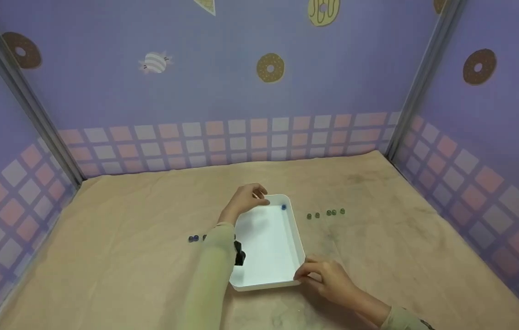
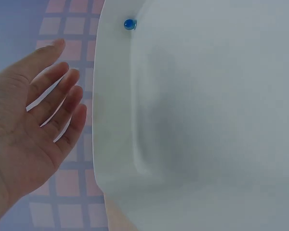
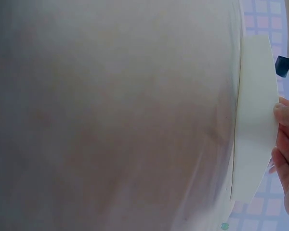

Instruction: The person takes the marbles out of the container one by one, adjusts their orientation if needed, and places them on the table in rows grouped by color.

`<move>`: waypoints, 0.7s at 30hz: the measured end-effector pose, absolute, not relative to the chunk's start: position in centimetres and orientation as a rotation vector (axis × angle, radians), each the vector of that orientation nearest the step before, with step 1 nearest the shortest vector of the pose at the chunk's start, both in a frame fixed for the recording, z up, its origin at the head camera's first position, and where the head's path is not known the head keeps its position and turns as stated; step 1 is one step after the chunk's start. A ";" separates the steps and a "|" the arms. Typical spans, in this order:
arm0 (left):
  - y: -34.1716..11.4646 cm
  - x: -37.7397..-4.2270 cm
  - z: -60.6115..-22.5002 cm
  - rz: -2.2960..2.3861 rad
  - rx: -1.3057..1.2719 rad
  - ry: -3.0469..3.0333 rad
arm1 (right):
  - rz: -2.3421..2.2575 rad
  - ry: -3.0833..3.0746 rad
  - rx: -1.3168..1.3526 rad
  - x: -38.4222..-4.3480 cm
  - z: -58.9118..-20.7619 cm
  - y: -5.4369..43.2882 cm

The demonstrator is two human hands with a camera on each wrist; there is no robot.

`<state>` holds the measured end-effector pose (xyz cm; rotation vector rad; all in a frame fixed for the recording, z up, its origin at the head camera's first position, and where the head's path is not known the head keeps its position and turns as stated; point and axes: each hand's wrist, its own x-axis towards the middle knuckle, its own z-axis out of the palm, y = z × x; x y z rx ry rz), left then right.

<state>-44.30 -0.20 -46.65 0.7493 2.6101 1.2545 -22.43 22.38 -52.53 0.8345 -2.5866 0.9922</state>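
A white rectangular tray [image 1: 270,243] lies on the cloth, with one blue marble [image 1: 283,207] inside by its far right corner. My left hand [image 1: 244,200] is at the tray's far left end. In the left wrist view, that hand's fingers are loosely extended just outside the rim, holding nothing, and the blue marble [image 2: 129,24] sits against the inner wall. My right hand [image 1: 328,277] pinches the rim at the near right corner. The right wrist view shows this thumb and fingers [image 3: 286,115] on the tray's upper edge.
Several green marbles [image 1: 329,212] lie in a loose row right of the tray. To its left are a few dark blue marbles [image 1: 193,239], partly hidden by the left sleeve [image 1: 209,275]. Patterned walls [image 1: 222,91] enclose the cloth-covered table [image 1: 117,220] at back and sides.
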 end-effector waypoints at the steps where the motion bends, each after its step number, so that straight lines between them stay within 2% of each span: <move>1: 0.1 -44.3 -46.8 1.244 0.760 2.605 | 0.990 -2.593 0.827 -22.4 -52.5 22.4; 12: 3.5 -44.0 -48.0 1.001 0.822 2.602 | 0.978 -2.642 0.780 -22.2 -52.3 22.6; 21: 5.5 -43.7 -49.6 0.862 0.753 2.663 | 0.964 -2.666 0.777 -22.3 -52.2 22.5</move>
